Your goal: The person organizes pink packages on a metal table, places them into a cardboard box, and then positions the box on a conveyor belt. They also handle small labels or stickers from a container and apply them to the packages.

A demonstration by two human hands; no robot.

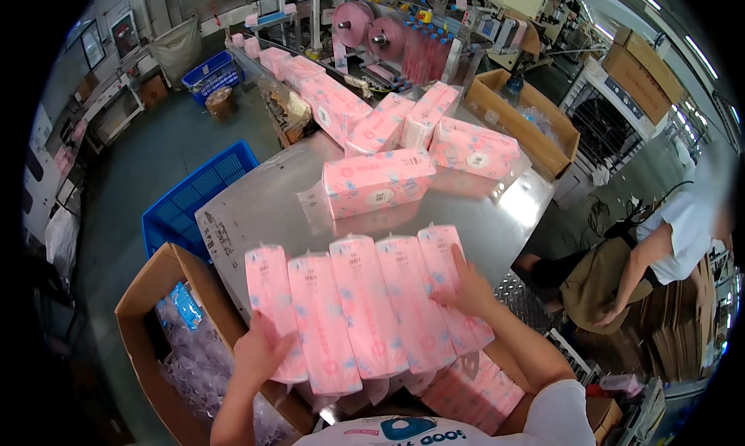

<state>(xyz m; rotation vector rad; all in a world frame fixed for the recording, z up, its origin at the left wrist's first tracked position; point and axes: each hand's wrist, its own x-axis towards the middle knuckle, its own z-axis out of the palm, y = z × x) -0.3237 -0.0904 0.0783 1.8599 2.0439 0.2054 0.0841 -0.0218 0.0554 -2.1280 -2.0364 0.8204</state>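
Note:
A row of several pink tissue packs (361,306) stands side by side in front of me, held at both ends. My left hand (264,349) presses on the outer pack at the left end. At the right end, my right hand (467,291) grips the last pack, with its fingers over the side and top. The row's near end overhangs the near edge of the metal table (272,194). Beyond it lies a single tissue pack (380,184) on its side, with loose clear film at its left end. Below the row, more pink packs (477,395) lie close to my body.
Several more packs (419,116) come off a conveyor at the back. A carton of clear plastic wrap (167,267) and a blue crate (194,186) stand at left. An open carton (535,124) sits back right. At right, another person (667,244) bends by stacked flat cardboard (652,330).

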